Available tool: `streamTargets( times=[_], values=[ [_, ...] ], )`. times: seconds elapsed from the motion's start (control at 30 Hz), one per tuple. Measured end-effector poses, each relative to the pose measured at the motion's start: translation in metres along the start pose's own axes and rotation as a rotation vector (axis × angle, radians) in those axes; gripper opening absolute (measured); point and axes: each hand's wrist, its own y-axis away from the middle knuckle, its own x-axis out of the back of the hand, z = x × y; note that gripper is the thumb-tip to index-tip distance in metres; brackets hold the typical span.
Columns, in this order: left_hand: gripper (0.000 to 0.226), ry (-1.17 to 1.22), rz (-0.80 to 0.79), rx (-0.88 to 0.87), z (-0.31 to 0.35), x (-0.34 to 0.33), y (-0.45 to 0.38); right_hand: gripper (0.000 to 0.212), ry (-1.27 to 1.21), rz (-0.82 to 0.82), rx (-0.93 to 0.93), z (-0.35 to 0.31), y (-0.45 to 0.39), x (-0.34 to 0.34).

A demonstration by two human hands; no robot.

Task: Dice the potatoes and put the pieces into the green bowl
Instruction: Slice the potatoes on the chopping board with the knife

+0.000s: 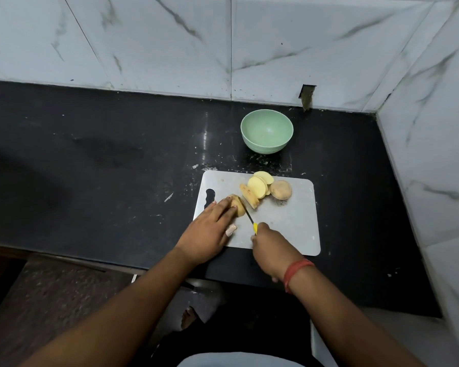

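Note:
On the steel cutting board (292, 221), my left hand (210, 231) holds down a partly cut potato (237, 206), fingers over its left side. My right hand (269, 246) grips a yellow-handled knife (249, 217); its blade stands in the potato's right end. Just right of the blade lie several cut slices (257, 189), pale yellow, leaning on one another. A whole unpeeled potato (281, 190) sits behind them. The green bowl (266, 131) stands empty beyond the board, near the wall.
The black counter (104, 168) stretches far to the left. Marble-tiled walls close the back and the right side (435, 144). The counter's front edge runs just below the board, with floor and my feet beneath.

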Motion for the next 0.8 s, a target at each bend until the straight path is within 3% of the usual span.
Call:
streamTargets(
  times=[0.13,0.8],
  values=[
    [0.055,-0.008,0.005,-0.016,0.001,0.001,0.002,0.004,0.003,-0.012,-0.003,-0.009,-0.014,0.003],
    [0.051,-0.096,0.050,-0.104,-0.004,0.004,-0.002,0.045,0.256,-0.122,-0.009,-0.030,-0.043,0.010]
  ],
)
